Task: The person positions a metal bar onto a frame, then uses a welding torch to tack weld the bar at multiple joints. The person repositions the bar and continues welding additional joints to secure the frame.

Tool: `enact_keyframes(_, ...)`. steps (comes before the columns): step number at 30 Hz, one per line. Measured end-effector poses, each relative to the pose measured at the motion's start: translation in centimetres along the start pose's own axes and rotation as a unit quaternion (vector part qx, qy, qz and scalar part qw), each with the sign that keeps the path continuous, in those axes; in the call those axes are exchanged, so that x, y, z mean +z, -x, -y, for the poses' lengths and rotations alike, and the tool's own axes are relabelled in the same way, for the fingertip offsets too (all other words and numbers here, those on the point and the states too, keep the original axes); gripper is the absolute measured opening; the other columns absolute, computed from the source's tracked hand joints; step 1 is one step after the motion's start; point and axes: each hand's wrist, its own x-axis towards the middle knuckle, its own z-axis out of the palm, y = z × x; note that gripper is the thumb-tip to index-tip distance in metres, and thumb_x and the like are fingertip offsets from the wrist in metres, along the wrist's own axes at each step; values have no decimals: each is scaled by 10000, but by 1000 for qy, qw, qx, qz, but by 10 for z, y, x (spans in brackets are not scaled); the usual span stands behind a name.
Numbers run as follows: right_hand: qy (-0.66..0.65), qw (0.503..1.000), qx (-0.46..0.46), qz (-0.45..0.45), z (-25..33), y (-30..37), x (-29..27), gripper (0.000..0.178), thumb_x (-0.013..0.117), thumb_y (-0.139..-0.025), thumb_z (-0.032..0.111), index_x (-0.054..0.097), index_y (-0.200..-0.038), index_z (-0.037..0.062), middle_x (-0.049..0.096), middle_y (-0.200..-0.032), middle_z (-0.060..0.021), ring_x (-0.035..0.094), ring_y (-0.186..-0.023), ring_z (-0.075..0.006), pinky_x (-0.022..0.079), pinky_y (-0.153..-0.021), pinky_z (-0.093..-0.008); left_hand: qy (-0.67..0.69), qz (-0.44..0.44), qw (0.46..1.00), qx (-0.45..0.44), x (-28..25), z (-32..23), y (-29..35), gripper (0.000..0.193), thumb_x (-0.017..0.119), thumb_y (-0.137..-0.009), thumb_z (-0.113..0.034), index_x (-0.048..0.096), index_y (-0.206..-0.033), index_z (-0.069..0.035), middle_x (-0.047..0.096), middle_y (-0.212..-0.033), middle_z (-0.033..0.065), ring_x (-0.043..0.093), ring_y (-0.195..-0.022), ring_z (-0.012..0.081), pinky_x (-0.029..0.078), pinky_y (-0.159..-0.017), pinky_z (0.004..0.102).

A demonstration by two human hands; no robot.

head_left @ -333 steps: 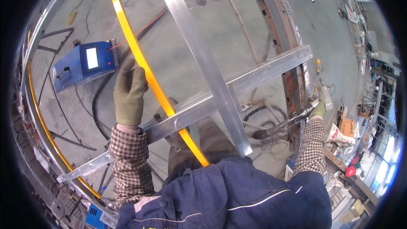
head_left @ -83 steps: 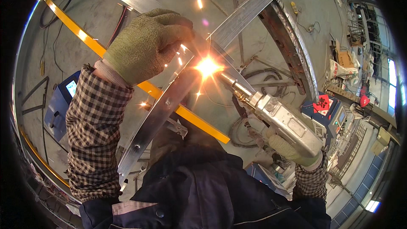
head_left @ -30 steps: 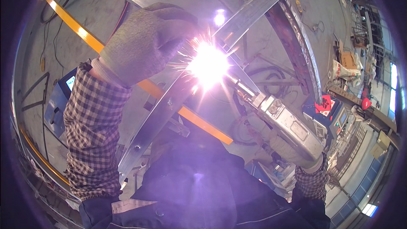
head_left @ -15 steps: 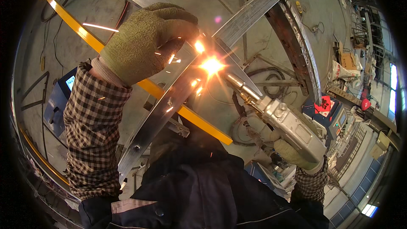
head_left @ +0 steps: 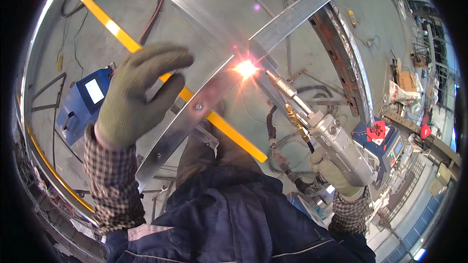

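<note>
Gloved in green, my right hand [head_left: 335,173] is wrapped round a silver handheld welding torch [head_left: 336,143]. The torch's nozzle points up and left at a bright glow [head_left: 246,68] where metal bars cross. My left hand [head_left: 139,92], in the same kind of glove, is off the metal, thumb and fingers apart with nothing between them. It hovers over a yellow bar [head_left: 231,134]. Beside it a shiny metal strip [head_left: 187,117] with holes slants up to the glow. A grey metal bar [head_left: 295,17] runs from the glow toward the upper right.
A blue machine with a lit screen [head_left: 87,97] stands on the floor at the left. Another blue machine [head_left: 385,143] with a red paper is at the right. Curved steel beams [head_left: 336,53] cross the upper right. Hoses [head_left: 280,158] trail beneath the torch.
My left hand has drawn back from the joint, down and to the left, and its fingers have spread. Flying sparks have died down. The torch stays aimed at the glow.
</note>
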Motion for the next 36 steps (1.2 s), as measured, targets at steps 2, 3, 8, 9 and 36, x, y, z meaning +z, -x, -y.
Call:
enact_keyframes(2, -65, 998, 16, 14, -1, -2, 3, 474, 841, -989, 236, 648, -1333, -26, 730, -1074, -98, 713, -878, -151, 572, -723, -284, 17, -15, 994, -107, -13, -20, 46, 316, 762, -883, 26, 757, -1195, -20, 765, -1216, 160, 746, -1138, 328, 587, -979, 404)
enact_keyframes(3, -93, 995, 27, 24, -1, -4, 4, 450, 839, -990, 221, 653, -1319, -24, 730, -1074, -93, 712, -877, -152, 571, -726, -284, 5, -19, 991, -131, -19, -28, 69, 321, 772, -872, 29, 765, -1189, -20, 770, -1217, 163, 750, -1138, 321, 586, -982, 400)
enact_keyframes(8, 14, 998, -38, 54, -2, -12, 21, 308, 824, -997, 167, 699, -1225, 3, 735, -1047, -57, 719, -892, -143, 568, -746, -276, -19, -102, 956, -275, -17, -70, 176, 317, 778, -855, 67, 782, -1161, -16, 782, -1218, 161, 759, -1128, 300, 589, -980, 388)
enact_keyframes(9, -61, 996, -3, 71, 1, -10, 26, 297, 821, -995, 154, 705, -1228, 11, 739, -1048, -46, 719, -901, -131, 566, -761, -266, -16, -117, 950, -290, -15, -76, 195, 315, 778, -856, 74, 783, -1159, -13, 781, -1215, 163, 761, -1125, 296, 591, -979, 386)
enact_keyframes(36, 184, 876, -203, 397, 79, 138, 319, 719, 870, -951, 320, 572, -1496, -43, 699, -1397, -197, 738, -1168, -234, 586, -976, -349, 127, -361, 858, -343, -3, -252, 545, 242, 809, -912, -64, 775, -1150, -33, 784, -1140, 163, 767, -1045, 338, 607, -904, 419)
